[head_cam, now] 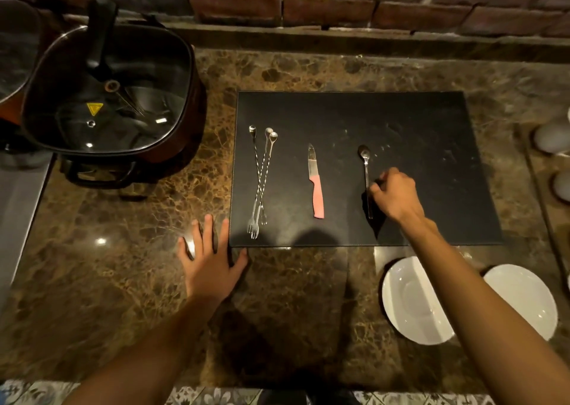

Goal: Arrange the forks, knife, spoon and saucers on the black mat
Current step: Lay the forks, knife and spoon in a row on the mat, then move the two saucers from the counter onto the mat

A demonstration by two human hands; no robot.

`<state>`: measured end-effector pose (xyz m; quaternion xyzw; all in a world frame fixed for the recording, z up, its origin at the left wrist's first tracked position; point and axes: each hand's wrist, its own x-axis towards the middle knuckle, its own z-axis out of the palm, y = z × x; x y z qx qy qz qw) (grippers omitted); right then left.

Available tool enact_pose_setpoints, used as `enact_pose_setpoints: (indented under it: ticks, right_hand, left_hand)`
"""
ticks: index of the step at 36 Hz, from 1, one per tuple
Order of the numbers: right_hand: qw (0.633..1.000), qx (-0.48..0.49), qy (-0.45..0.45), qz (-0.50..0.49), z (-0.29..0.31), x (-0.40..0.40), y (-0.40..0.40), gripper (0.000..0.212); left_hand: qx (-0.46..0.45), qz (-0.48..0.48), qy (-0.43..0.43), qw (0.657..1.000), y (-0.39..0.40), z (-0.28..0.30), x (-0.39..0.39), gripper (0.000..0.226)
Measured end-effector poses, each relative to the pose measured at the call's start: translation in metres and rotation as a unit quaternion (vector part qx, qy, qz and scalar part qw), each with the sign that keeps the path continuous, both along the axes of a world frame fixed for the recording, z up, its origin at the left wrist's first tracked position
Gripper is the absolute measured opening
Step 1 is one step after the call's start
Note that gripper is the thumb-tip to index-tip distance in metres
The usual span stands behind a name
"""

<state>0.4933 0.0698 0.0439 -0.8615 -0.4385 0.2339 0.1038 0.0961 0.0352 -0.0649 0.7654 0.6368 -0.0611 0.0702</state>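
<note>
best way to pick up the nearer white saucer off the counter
Take the saucer by its raised rim on the near edge, coming from the person's side. It lies flat and shallow on the counter, so fingertips must slip under the rim; the right arm crosses its far-right edge.

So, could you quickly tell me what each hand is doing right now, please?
Left hand: open, flat on the countertop, holding nothing.
Right hand: fingers closed around the spoon handle on the black mat.

Kitchen, marble counter point(123, 281), electric pot point(108, 96)
</note>
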Motion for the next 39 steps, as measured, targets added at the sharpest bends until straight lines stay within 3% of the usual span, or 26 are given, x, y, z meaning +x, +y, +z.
enact_pose_setpoints:
  ticks: [10,20,24,28,33,39]
  right_hand:
    - [0.999,-0.001,0.040,0.025,0.021,0.021,-0.089,0.018]
    - [0.994,-0.046,0.016,0.103,-0.005,0.068,-0.148,0.016]
    - [0.986,-0.086,0.053,0.130,-0.013,0.088,-0.160,0.015]
    - [0.978,-0.120,0.080,0.149,-0.021,0.096,-0.170,0.007]
    - [0.973,-0.126,0.060,0.184,-0.033,0.099,-0.175,0.025]
    - [0.965,-0.121,0.115,0.204,-0.036,0.113,-0.170,0.016]
  left_hand:
    - [-0.051,0.015,-0.018,0.998,-0.014,0.012,0.003,0.087]
    - [-0.073,0.112,-0.025,0.991,-0.096,0.019,0.051,0.093]
    - [-0.065,0.122,-0.029,0.990,-0.119,0.017,0.082,0.091]
    - [-0.070,0.098,-0.028,0.992,-0.133,0.023,0.120,0.085]
    - [-0.073,0.078,-0.028,0.994,-0.146,0.027,0.173,0.079]
    - [-0.080,0.029,-0.051,0.995,-0.155,0.027,0.219,0.074]
